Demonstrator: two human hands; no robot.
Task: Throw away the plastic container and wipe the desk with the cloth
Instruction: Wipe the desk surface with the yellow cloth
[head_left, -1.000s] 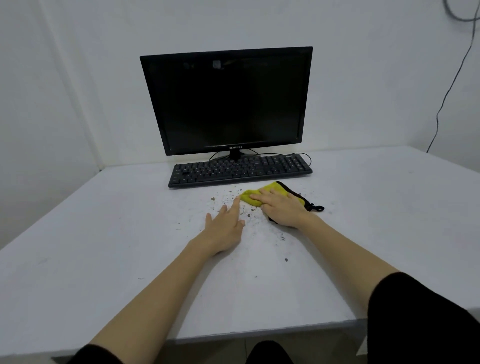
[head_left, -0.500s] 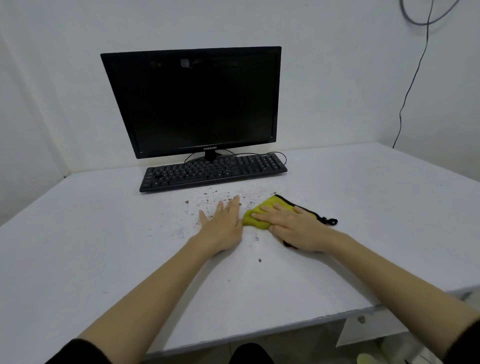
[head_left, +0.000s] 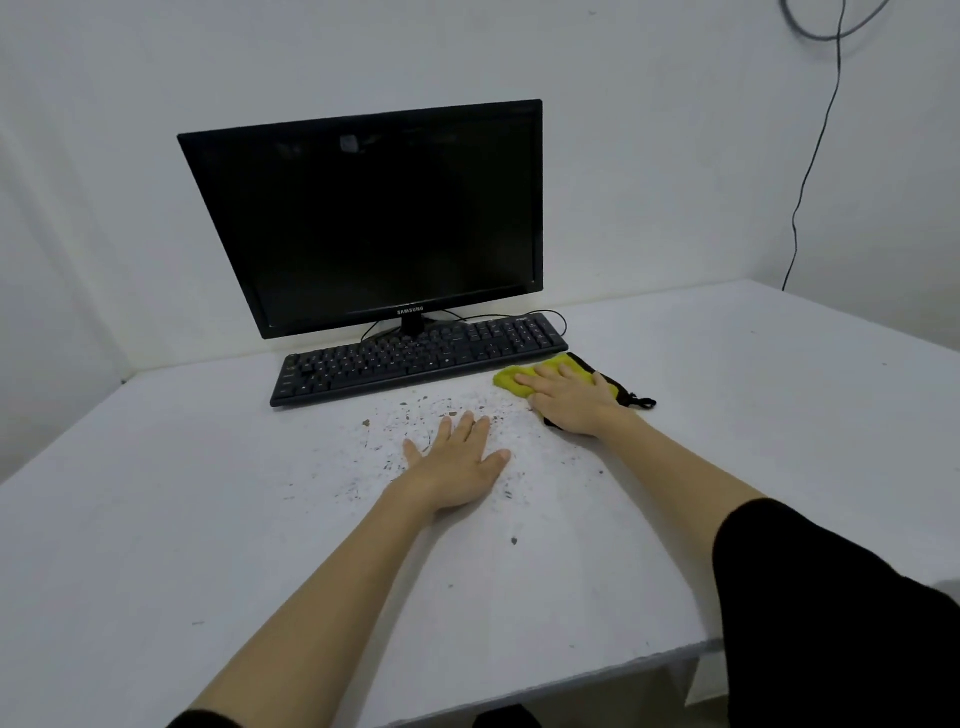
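Observation:
A yellow cloth (head_left: 508, 379) with a black edge and loop lies on the white desk (head_left: 156, 519), just in front of the keyboard's right end. My right hand (head_left: 566, 400) presses flat on the cloth with straight fingers. My left hand (head_left: 457, 462) rests flat on the desk, fingers spread, to the left of and nearer than the cloth, not touching it. Dark crumbs and specks (head_left: 431, 410) are scattered on the desk around my left hand. No plastic container is in view.
A black monitor (head_left: 374, 218) stands at the back with a black keyboard (head_left: 415, 358) before it. A cable (head_left: 810, 166) hangs down the right wall. The desk's front edge (head_left: 571, 691) runs near the bottom.
My right hand has slid the cloth away from me and to the right, up beside the keyboard's end. My left hand stays flat on the desk, now apart from the cloth.

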